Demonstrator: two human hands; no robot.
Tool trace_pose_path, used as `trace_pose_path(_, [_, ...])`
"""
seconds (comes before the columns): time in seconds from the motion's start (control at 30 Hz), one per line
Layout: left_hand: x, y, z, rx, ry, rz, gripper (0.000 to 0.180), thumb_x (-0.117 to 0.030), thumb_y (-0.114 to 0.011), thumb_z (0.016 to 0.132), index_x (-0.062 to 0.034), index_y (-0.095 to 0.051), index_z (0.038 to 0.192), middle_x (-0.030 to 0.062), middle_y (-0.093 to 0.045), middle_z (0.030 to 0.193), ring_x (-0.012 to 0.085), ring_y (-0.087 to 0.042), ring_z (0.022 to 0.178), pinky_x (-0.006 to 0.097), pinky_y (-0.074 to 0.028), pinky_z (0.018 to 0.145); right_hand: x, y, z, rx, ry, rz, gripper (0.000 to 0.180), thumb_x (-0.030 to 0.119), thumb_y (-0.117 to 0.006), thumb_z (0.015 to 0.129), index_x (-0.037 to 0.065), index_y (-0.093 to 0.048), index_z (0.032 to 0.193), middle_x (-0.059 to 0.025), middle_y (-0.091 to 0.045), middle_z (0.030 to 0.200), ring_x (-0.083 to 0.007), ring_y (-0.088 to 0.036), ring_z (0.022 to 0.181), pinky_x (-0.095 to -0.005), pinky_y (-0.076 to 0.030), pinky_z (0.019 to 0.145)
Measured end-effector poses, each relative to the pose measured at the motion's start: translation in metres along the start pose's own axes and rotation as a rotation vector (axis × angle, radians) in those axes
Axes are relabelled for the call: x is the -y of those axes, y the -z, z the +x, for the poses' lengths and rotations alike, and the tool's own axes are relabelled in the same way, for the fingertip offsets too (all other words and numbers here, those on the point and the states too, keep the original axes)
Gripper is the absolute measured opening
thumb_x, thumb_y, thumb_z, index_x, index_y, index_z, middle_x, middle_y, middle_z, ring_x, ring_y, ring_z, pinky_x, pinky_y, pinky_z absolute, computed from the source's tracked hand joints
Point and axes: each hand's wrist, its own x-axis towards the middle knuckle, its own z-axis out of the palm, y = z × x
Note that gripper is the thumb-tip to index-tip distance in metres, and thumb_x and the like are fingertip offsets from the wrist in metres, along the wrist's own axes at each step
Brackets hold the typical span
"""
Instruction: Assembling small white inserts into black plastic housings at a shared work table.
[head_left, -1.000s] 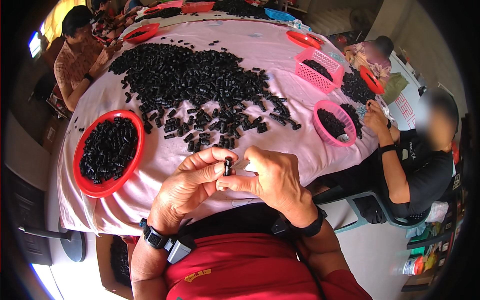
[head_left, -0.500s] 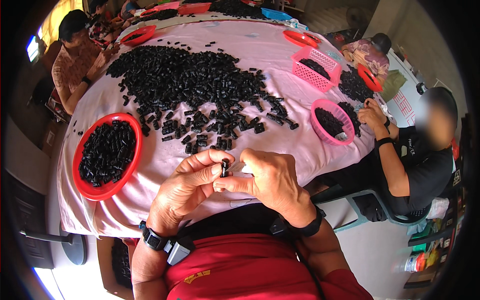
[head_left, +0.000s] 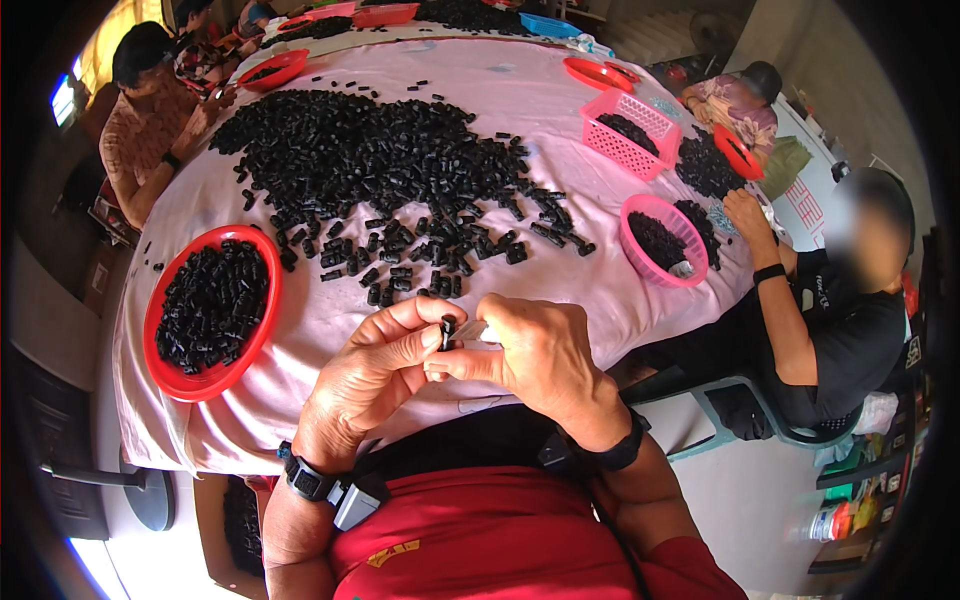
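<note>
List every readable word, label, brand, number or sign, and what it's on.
Locations only; wording not copied.
White panel, right: large red characters.
Co-worker's black shirt, right: small pale lettering, too small to read reliably.
Person's red shirt: yellow mark, unclear whether lettering.
Black wrist device, left side: face too small to read.
Black piece in the left hand: no legible marking.

A workshop on my remote view, small black parts [head_left: 370,150] heaped on a cloth-covered tabletop [head_left: 560,145], pink baskets [head_left: 622,152], co-workers [head_left: 840,335] seated around
</note>
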Motion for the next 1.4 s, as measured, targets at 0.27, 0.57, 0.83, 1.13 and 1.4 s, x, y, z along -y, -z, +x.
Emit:
trace_pose_path(0.27, [0.0016,0.0014,0.0004,-0.005,-0.007,0.004,0.024,-0.007,-0.062,0.093,-0.0009,-0.061,0.117,0.0056,-0.065,0.106,0.0133,-0.063,0.092,0.027,-0.052,0.085,0.0004,-0.0012,-0.0012,0.004,-0.016,0.035,0.046,0.05,-0.08,0.071,0.009,-0.059,0.073,-0.0065,-0.062,0.061,-0.0237,-0.063,0.053,-0.0347,-0.046,0.047])
trace_pose_path(0.57, [0.0022,0.0012,0.0004,-0.041,0.002,0.023,0.024,-0.007,-0.062,0.093,-0.0008,-0.062,0.116,0.0041,-0.065,0.109,0.0129,-0.063,0.092,0.027,-0.052,0.084,-0.0003,-0.0002,-0.0011,0.01,-0.011,-0.002,0.05,0.053,-0.079,0.071,0.008,-0.056,0.072,-0.007,-0.06,0.06,-0.0243,-0.061,0.051,-0.0353,-0.045,0.046])
trace_pose_path(0.83, [0.0029,-0.0011,0.0003,-0.082,-0.007,0.033,0.024,-0.008,-0.063,0.093,-0.0013,-0.062,0.116,0.0039,-0.066,0.106,0.0123,-0.062,0.09,0.026,-0.052,0.081,-0.0018,-0.0017,-0.0021,-0.002,-0.013,-0.025,0.05,0.054,-0.077,0.073,0.009,-0.056,0.071,-0.0066,-0.058,0.059,-0.0242,-0.059,0.05,-0.0359,-0.044,0.045])
trace_pose_path(1.13, [0.0032,0.0007,0.0017,-0.07,-0.012,0.029,0.024,-0.007,-0.062,0.093,-0.0011,-0.062,0.116,0.0037,-0.066,0.105,0.0113,-0.061,0.087,0.025,-0.051,0.079,-0.0009,-0.0009,-0.0013,0.027,-0.047,0.03,0.046,0.052,-0.077,0.073,0.009,-0.061,0.075,-0.0065,-0.06,0.06,-0.0239,-0.061,0.051,-0.0349,-0.045,0.046])
trace_pose_path(1.4, [0.005,0.0011,0.0018,-0.077,-0.015,0.025,0.024,-0.008,-0.061,0.094,-0.0014,-0.062,0.117,0.0045,-0.066,0.103,0.012,-0.062,0.087,0.026,-0.051,0.08,-0.0022,-0.0031,-0.0019,0.034,-0.017,0.028,0.045,0.05,-0.078,0.073,0.008,-0.061,0.075,-0.0071,-0.06,0.059,-0.0243,-0.061,0.049,-0.0352,-0.045,0.046])
